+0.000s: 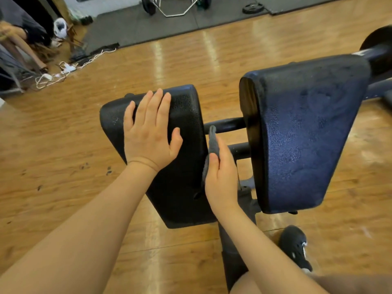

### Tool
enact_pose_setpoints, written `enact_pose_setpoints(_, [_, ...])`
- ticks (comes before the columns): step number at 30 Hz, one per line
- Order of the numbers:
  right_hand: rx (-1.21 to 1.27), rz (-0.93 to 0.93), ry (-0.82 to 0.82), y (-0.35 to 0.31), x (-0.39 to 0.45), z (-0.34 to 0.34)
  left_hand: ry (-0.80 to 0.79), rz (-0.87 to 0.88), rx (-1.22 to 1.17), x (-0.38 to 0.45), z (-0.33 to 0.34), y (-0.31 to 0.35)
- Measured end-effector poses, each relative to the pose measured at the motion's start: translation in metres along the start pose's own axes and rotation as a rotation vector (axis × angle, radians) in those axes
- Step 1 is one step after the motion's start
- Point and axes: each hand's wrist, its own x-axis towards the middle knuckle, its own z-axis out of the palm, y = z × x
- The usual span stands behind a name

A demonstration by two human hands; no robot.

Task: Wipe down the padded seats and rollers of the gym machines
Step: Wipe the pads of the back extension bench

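- My left hand (148, 132) lies flat on top of the left pad (169, 158), fingers (156, 109) straight and spread wide, thumb out toward the pad's inner edge, gripping nothing.
- My right hand (220, 177) sits in the gap between the two pads, pressing a grey cloth (212, 145) against the inner side face of the left pad.
- Right thumb lies over the cloth. The other fingers are behind it, so I cannot tell how they curl. The cloth is pinned between hand and pad.
- The cloth's top end sticks up past the hand, near the upper crossbar (227, 124).
- The right pad (305, 132) is untouched, apart from both hands, tilted, with a blue sheen on its textured cover.
- Two dark bars join the pads. The lower bar (239, 149) is just beside my right hand.
- Black shoe (294, 247) on the wood floor (63, 145), lower right, beside the machine post.
- White cables (57, 75) lie on the floor far left. A barbell (176, 5) sits on the grey mat (137, 28) at the top.
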Motion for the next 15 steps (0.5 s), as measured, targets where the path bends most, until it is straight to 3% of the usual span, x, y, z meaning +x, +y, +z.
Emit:
enact_pose_setpoints(8, [-0.142,0.125,-0.031,0.035,-0.042,0.003,-0.018,0.014,-0.008,0.0,0.001,-0.002])
enact_pose_setpoints(15, [-0.136,0.065,0.008,0.021,-0.038,-0.006,-0.048,0.005,-0.051,-0.001,-0.001,0.0])
